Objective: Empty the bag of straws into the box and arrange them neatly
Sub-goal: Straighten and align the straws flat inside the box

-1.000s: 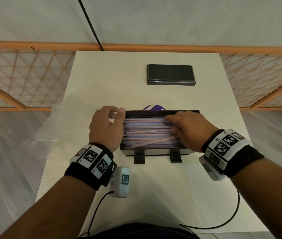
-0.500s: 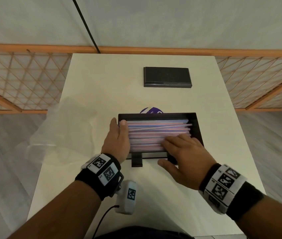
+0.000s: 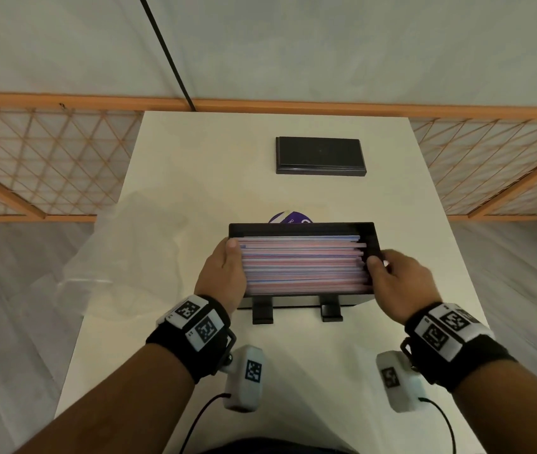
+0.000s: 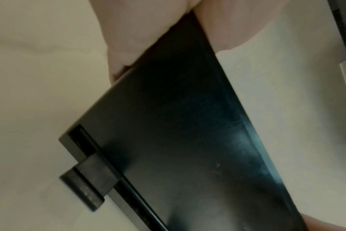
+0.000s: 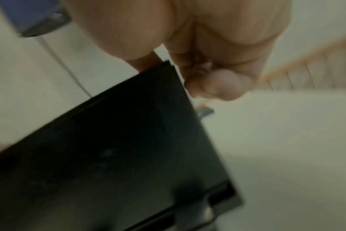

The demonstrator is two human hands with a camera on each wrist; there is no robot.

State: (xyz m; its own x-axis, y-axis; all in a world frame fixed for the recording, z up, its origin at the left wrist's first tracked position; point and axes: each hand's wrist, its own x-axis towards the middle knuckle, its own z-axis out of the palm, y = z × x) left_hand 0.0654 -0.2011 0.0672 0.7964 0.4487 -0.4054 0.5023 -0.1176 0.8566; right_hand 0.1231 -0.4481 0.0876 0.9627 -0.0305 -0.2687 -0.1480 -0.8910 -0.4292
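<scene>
- The black box point(image 3: 301, 229) sits on the white bench point(image 3: 293, 191), near the front edge, and it is full of pink and blue straws point(image 3: 303, 265) lying lengthwise in a fairly level layer.
- A few straw tips at the right end stick out past the rest.
- The left hand point(image 3: 224, 273) grips the box's left end, thumb over the rim on the straws, fingers down the outside wall.
- The right hand point(image 3: 398, 281) holds the right end the same way, thumb hooked over the rim, fingers curled against the outside.
- From the wrist views, the box's dark underside fills the frame; whether it is lifted off the bench I cannot tell.
- The clear plastic bag point(image 3: 113, 257) lies slack on the bench's left side, partly over the edge.
- A flat black lid point(image 3: 319, 155) rests farther back, well apart from the box.
- A purple round thing point(image 3: 288, 217) peeks out just behind the box.
</scene>
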